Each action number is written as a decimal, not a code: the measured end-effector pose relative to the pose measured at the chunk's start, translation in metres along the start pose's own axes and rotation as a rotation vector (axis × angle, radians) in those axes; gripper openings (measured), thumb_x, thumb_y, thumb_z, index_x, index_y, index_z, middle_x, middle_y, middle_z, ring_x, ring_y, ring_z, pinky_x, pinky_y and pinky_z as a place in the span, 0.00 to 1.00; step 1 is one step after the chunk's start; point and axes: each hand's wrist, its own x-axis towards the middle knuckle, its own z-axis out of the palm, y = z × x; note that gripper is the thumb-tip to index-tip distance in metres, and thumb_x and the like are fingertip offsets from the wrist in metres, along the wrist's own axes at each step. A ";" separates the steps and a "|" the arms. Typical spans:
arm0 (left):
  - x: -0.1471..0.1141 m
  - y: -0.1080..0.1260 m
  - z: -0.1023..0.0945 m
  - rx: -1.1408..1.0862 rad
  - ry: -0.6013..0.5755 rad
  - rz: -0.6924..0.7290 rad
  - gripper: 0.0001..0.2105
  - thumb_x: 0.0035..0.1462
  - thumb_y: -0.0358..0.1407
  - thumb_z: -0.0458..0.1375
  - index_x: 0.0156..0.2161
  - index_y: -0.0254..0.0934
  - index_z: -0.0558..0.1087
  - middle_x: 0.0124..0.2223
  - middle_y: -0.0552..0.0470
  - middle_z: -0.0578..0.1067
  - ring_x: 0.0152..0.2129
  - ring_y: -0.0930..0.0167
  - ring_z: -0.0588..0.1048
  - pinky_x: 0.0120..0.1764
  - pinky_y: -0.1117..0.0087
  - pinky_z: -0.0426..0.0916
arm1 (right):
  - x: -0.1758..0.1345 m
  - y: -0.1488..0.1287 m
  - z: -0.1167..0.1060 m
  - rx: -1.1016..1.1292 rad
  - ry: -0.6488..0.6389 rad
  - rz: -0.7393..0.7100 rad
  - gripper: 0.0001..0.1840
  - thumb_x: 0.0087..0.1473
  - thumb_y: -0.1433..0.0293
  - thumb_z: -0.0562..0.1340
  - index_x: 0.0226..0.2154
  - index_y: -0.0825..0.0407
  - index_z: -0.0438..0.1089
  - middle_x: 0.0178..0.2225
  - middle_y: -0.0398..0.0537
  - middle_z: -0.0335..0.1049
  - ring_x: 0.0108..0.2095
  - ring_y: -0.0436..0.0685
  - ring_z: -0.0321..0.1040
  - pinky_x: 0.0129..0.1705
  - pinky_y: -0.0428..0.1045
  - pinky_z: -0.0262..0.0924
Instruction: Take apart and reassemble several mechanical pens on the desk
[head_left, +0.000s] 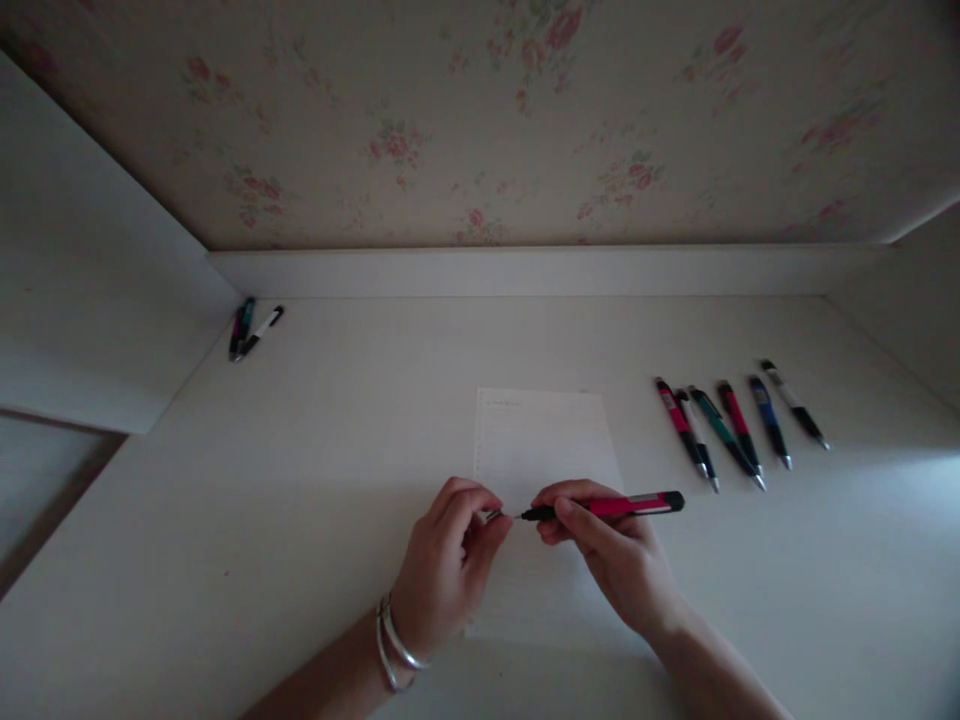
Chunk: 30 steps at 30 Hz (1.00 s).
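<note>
My right hand (600,525) grips a red pen (641,503) with a black front and a black end, lying nearly level and pointing left. From its front sticks a thin bare refill (516,516). My left hand (457,545) is closed in a pinch on a small silver pen tip (493,515), held just left of the refill's end. Whether the tip and refill touch, I cannot make out. Both hands are over a sheet of paper (544,430) with faint ruled lines.
Several pens in red, white, green and blue, among them a blue pen (769,420), lie in a slanted row to the right. A few more pens, one a white pen (262,330), lie in the far left corner. A white ledge (525,272) runs along the back below floral wallpaper.
</note>
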 end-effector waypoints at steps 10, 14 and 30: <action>0.009 -0.012 -0.002 0.454 -0.040 0.140 0.12 0.60 0.28 0.58 0.49 0.38 0.73 0.44 0.46 0.75 0.41 0.62 0.72 0.45 0.56 0.69 | 0.002 0.002 -0.001 -0.025 0.012 0.023 0.11 0.52 0.61 0.70 0.34 0.51 0.79 0.35 0.49 0.79 0.31 0.53 0.75 0.36 0.47 0.71; 0.007 -0.009 -0.003 0.409 0.020 0.162 0.16 0.61 0.33 0.60 0.54 0.39 0.69 0.47 0.44 0.74 0.43 0.61 0.72 0.46 0.56 0.69 | 0.003 0.001 0.001 -0.032 0.022 0.034 0.12 0.51 0.60 0.71 0.34 0.51 0.79 0.34 0.49 0.79 0.31 0.54 0.75 0.36 0.48 0.72; 0.007 0.002 -0.003 0.179 0.067 0.179 0.04 0.64 0.31 0.56 0.39 0.37 0.75 0.36 0.48 0.76 0.33 0.67 0.74 0.37 0.65 0.71 | 0.001 0.001 0.006 -0.056 -0.054 0.048 0.14 0.52 0.59 0.69 0.38 0.51 0.78 0.34 0.49 0.78 0.33 0.55 0.76 0.39 0.50 0.72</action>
